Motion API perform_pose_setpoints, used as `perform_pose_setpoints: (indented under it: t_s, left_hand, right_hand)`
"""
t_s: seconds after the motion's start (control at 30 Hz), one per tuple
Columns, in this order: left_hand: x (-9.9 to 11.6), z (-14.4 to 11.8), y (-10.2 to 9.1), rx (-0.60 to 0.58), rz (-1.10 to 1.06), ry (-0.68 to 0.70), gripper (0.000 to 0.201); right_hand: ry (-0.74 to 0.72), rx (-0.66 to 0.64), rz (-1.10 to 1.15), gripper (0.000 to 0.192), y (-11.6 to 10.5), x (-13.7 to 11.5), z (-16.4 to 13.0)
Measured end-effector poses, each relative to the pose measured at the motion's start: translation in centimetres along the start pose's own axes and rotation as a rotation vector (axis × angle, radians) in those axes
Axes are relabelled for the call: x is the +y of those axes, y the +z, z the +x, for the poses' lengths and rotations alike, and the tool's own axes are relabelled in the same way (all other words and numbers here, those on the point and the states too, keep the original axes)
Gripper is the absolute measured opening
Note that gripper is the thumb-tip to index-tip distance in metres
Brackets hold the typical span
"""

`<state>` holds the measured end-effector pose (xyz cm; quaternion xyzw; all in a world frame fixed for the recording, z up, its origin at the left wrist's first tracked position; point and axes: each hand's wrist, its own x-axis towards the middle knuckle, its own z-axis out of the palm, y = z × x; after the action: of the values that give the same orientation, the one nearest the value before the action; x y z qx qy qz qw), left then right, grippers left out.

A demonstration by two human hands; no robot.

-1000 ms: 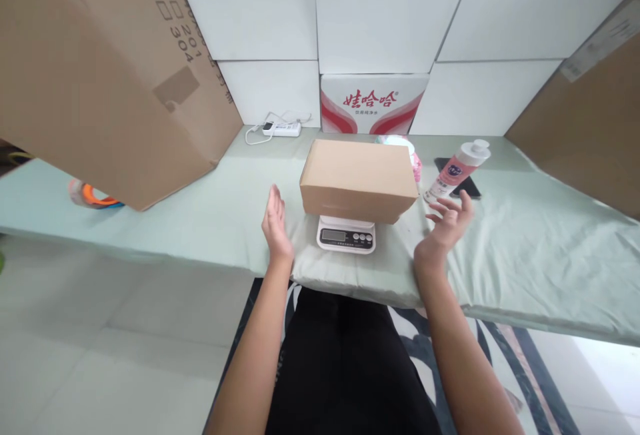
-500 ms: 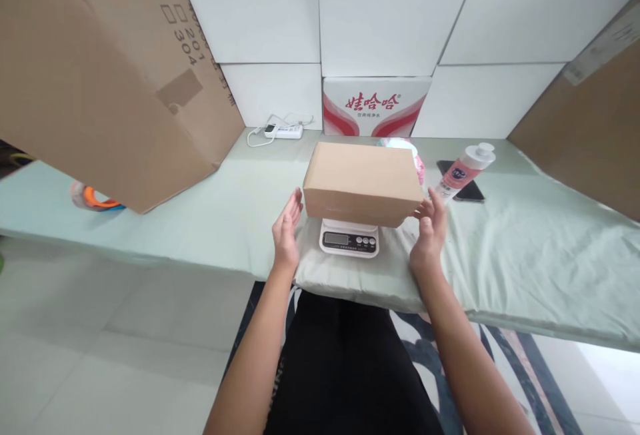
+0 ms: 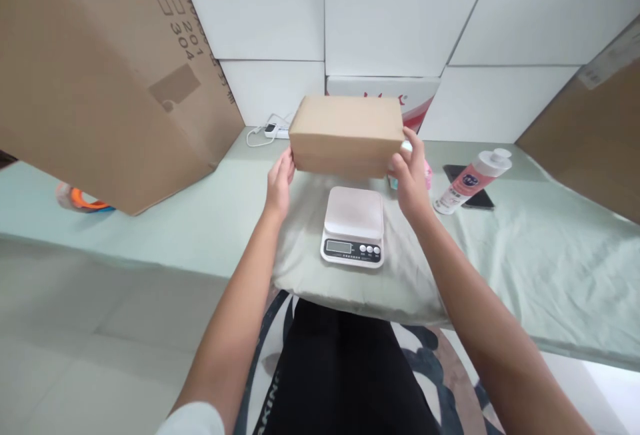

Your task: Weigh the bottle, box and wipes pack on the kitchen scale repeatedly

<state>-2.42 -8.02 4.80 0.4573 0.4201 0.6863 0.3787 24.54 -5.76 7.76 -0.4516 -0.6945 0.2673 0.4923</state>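
Cardboard box (image 3: 346, 134) held in air above scale (image 3: 353, 225), far side of surface (image 3: 525, 248). Left hand (image 3: 279, 182) flat against left end, right hand (image 3: 411, 178) against right end, fingers spread, squeezing box between palms. Box looks light, stiff, plain cardboard, not slippery; ends give best hold. Pink bottle (image 3: 473, 180) lying right, over phone (image 3: 470, 190).

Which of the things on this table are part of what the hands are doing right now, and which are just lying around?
In hand:
- closed brown cardboard box, held between left hand and right hand
- small white digital kitchen scale, bare, below the box

Lying about:
- pink bottle with white cap
- dark flat phone
- white power strip
- large brown carton
- orange tape roll
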Motion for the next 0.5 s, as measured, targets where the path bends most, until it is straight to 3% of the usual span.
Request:
perform_pose_setpoints:
  t_s: [0.1,0.23,0.4,0.5]
  left_hand:
    - [-2.5,4.6,0.4,0.039,-0.007,-0.112,0.061]
    - [-6.1,6.3,0.3,0.079,-0.001,-0.22,0.07]
    - [-6.8,6.3,0.1,0.024,0.007,-0.279,0.068]
    - [-6.6,6.8,0.2,0.029,0.0,-0.279,0.066]
  right_hand:
    - [0.028,-0.018,0.083,0.097,3.2,2.4,4.3]
    - [0.108,0.005,0.247,0.099,6.3,6.9,7.1]
    - [0.153,-0.016,0.332,0.091,7.0,10.7,8.8]
    - [0.136,-0.034,0.266,0.085,6.3,10.0,9.3]
